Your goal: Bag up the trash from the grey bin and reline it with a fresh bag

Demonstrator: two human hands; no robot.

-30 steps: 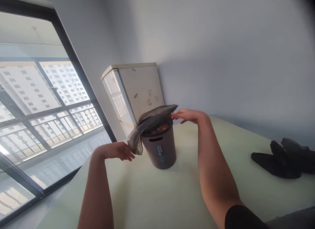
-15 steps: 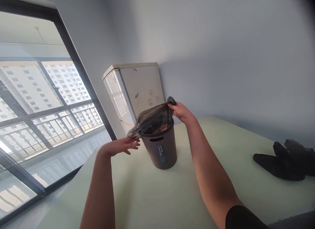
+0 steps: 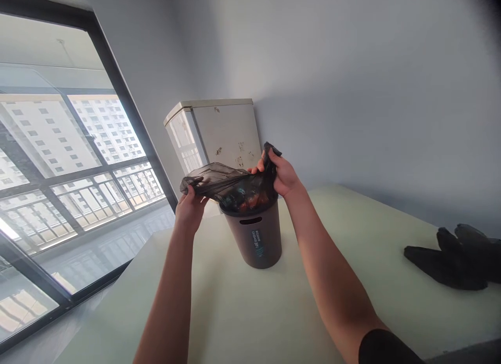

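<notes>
A dark brown garbage bin point(image 3: 256, 244) stands upright on the pale green table, its printed label and handle slot facing me. From its mouth rises a thin black garbage bag point(image 3: 230, 189), see-through enough to show orange and teal bits of contents inside. My left hand point(image 3: 190, 210) pinches the bag's edge at the left, stretched out beyond the bin's rim. At the right, my right hand point(image 3: 285, 173) grips a bunched part of the bag above the rim. The bag's top is pulled wide between both hands, and its lower part is hidden inside the bin.
Black bundled bags point(image 3: 457, 257) lie on the pale green table point(image 3: 242, 312) at the far right. Behind the bin stands a white fridge-like cabinet point(image 3: 223, 134) with worn spots, against the grey wall. A dark-framed glass door point(image 3: 113, 71) is at the left.
My left hand has risen and turned palm-in, now pinching the bag's left edge. My right hand has risen slightly with its bunched part. The bag now stands higher above the rim.
</notes>
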